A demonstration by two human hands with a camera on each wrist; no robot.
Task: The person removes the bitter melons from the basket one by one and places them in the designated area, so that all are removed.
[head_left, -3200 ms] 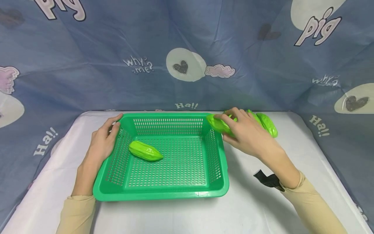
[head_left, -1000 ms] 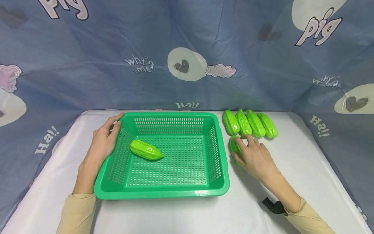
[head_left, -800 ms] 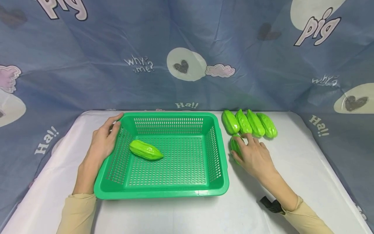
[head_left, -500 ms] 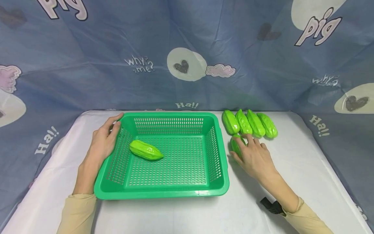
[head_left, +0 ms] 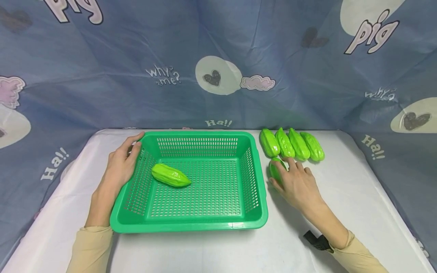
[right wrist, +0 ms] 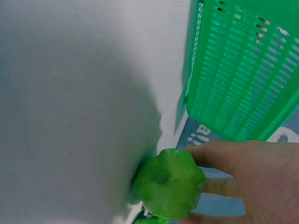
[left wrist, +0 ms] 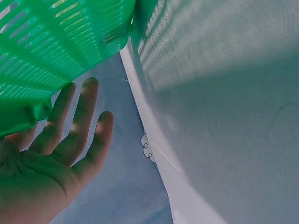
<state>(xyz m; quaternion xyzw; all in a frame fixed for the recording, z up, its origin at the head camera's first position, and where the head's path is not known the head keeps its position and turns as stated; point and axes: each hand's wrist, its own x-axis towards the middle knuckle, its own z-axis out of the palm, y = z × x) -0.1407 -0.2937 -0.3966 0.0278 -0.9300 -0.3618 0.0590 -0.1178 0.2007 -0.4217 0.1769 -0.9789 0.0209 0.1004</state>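
My left hand (head_left: 119,163) rests at the left rim of a green perforated plastic basket (head_left: 187,227). In the left wrist view its fingers (left wrist: 86,107) are spread and mostly straight beside the basket's outer wall; its thumb is hidden there. Inside the basket lies one light-green ridged bitter melon (head_left: 170,175). Right of the basket, my right hand (head_left: 300,185) grips another bitter melon (right wrist: 168,184) between thumb and fingers, low by the table. That melon is partly covered by the hand in the head view. The right wrist view shows its round end.
Several more bitter melons (head_left: 298,145) lie side by side in a row at the back right, just beyond my right hand. A white cloth covers the table (head_left: 177,254). Blue printed fabric (head_left: 218,110) stands behind and at both sides.
Earlier my right hand held a bitter melon at the basket's far right corner. It has since come nearer and grips one in front of the row. My left hand has stayed put.
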